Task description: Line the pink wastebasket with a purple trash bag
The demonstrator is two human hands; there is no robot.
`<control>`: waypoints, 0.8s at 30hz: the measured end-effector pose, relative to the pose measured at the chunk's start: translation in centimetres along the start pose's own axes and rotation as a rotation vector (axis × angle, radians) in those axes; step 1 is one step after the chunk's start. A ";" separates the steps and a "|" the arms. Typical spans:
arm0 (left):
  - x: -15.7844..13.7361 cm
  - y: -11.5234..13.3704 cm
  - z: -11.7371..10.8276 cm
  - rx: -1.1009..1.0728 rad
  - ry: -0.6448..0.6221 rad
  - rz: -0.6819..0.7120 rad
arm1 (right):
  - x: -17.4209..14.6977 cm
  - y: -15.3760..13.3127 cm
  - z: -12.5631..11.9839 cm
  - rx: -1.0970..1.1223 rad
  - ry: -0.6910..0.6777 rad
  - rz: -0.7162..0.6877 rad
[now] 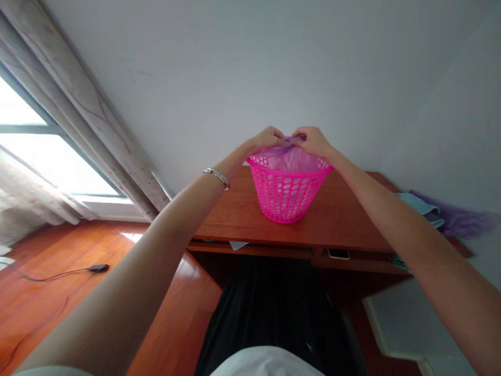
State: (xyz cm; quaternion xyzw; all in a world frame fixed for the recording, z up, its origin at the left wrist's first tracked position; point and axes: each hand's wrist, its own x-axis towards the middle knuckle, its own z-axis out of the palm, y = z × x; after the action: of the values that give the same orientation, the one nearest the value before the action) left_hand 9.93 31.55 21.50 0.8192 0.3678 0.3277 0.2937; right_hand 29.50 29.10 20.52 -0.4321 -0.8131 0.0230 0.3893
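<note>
A bright pink plastic basket (287, 193) with round and slotted holes stands upright on the brown wooden desk (230, 209). Inside it sits a thin, see-through purple plastic bag (291, 159), its top gathered above the rim. My left hand (269, 137) pinches the gathered top from the left, and a silver bracelet circles that wrist. From the right, my right hand (311, 140) pinches the same top, the fingertips of both hands almost meeting. What the bag contains cannot be made out.
A folded light-blue cloth (420, 206) and another purple plastic bag (465, 219) lie at the desk's right end. A phone-like object (338, 254) rests in the shelf under the desktop. A black adapter (98, 268) with a cable lies on the floor, left.
</note>
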 end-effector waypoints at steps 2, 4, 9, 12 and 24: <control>0.1 -0.1 -0.1 -0.001 0.042 -0.033 | 0.0 -0.1 -0.1 0.002 0.030 0.029; 0.2 -0.3 -0.2 0.044 0.108 -0.073 | 0.0 -0.2 -0.3 -0.015 0.070 0.054; 0.8 -1.1 -0.5 0.310 0.367 -0.180 | 0.5 -0.2 -0.5 -0.016 0.246 0.100; 1.3 -1.5 -0.7 0.387 0.436 -0.184 | 1.1 0.5 -0.4 0.106 0.289 0.153; 2.4 -3.1 -1.3 0.191 0.553 -0.140 | -0.1 -1.1 -0.5 0.109 -0.104 0.011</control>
State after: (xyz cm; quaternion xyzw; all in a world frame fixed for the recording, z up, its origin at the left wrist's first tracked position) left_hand 8.87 35.53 20.81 0.6955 0.5185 0.4814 0.1257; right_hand 29.13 28.18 21.25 -0.4130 -0.8274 0.0916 0.3694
